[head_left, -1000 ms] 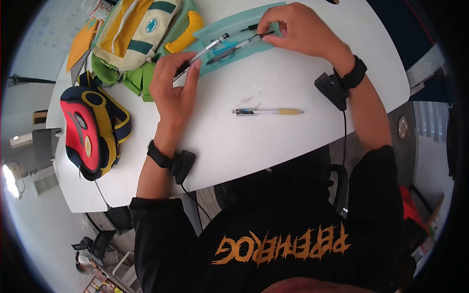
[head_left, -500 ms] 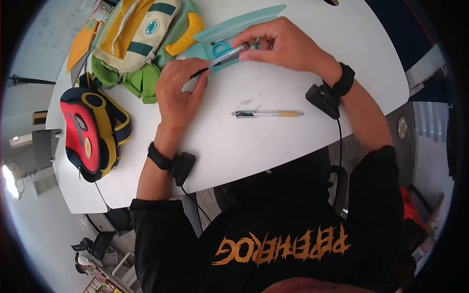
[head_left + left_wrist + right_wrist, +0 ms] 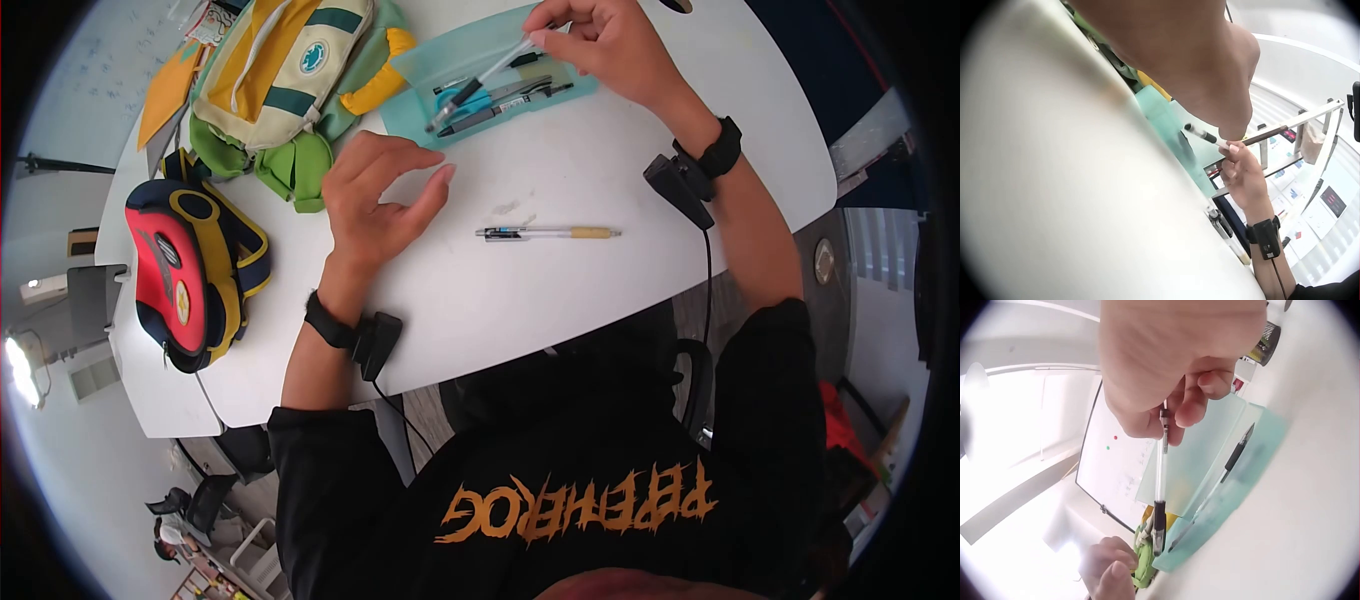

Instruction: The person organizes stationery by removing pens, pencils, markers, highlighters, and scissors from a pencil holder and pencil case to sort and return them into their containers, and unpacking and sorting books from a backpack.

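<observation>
My right hand pinches the end of a clear pen with a black grip. The pen hangs slanted over a teal pencil case, its grip end toward the left. Inside the case lie a grey-and-black pen, blue-handled scissors and another dark pen. The case's lid stands raised on the far side. My left hand is just in front of the case's left end, thumb and fingers apart with nothing between them.
A clear pen with a yellowish grip lies on the white table. At the left are a cream, green and yellow bag and a red and navy case. An orange envelope lies behind them.
The clear pen has passed from my left hand to my right hand. My right hand has moved up and away with it, uncovering the pencil case, while my left hand has let go.
</observation>
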### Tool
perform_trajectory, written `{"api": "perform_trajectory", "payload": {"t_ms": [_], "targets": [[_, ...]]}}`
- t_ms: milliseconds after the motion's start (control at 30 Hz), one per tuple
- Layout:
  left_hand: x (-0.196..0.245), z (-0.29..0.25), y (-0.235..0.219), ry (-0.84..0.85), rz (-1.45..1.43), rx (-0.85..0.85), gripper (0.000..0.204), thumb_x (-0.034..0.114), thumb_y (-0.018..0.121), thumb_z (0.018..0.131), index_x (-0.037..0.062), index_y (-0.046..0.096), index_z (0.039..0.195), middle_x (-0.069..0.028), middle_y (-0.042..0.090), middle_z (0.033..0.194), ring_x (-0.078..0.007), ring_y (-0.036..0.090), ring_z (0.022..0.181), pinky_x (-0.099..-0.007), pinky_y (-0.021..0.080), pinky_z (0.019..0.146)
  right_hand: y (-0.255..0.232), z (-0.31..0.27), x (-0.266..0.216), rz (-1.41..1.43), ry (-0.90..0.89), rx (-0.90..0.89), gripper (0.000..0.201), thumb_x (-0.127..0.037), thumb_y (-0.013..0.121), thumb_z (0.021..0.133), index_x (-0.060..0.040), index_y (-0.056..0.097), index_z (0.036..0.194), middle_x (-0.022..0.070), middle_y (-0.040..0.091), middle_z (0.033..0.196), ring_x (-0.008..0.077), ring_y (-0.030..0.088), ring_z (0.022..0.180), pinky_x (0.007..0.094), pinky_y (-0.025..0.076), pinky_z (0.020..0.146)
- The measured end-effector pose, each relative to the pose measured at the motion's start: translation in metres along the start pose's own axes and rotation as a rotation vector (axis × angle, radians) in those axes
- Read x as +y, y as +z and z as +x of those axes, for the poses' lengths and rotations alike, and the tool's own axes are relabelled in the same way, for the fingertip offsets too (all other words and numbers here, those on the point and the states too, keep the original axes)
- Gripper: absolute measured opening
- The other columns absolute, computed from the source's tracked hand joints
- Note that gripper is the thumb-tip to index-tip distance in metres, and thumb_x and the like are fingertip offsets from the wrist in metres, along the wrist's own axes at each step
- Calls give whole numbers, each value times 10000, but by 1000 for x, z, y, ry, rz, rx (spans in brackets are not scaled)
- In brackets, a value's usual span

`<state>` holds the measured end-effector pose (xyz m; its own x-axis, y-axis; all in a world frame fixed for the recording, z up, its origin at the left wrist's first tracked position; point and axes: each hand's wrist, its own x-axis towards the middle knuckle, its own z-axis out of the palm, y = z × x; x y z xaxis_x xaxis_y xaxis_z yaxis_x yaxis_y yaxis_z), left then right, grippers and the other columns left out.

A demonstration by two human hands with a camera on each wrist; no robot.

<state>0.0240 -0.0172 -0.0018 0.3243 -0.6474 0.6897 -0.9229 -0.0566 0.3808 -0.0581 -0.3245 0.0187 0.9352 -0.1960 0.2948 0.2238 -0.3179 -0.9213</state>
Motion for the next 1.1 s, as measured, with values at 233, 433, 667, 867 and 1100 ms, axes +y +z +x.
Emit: {"api": "perform_trajectory", "payload": {"t_ms": [233,433,667,867,1100], "targets": [[8,1,-1,-28,-113,-169,224,150,929,733,81,806,907,-34,736,793,-151,659,605,-256,495,509,0,-6,-8,-389,-84,0,107,-106,793,869,-35,805,949,73,756,784,90,643,610,269,508,593],[10,-2,-4,-137,-191,-411,297,170,948,690,81,824,945,-27,695,721,-152,606,583,-274,483,537,5,-8,-14,-515,-80,24,137,-145,803,833,-34,817,911,150,772,813,216,705,626,327,551,619],[15,1,-5,-157,-252,-517,279,215,949,677,94,836,901,-23,663,665,-165,623,565,-294,471,528,7,-8,-14,-468,-230,-7,120,-141,787,866,-59,829,943,128,775,807,219,730,660,329,564,631],[17,-1,-2,-198,-288,-571,282,155,925,698,94,840,960,-33,633,658,-173,587,564,-303,442,534,7,-10,-1,-563,-269,-24,107,-169,790,916,-82,812,975,1,762,817,76,523,592,250,429,563],[17,-5,7,-331,-199,-311,170,73,894,819,44,822,970,10,613,654,-80,522,565,-244,399,534,6,-13,-1,-552,-296,-31,155,-222,810,930,-75,828,976,20,774,820,94,553,600,254,448,574]]}}
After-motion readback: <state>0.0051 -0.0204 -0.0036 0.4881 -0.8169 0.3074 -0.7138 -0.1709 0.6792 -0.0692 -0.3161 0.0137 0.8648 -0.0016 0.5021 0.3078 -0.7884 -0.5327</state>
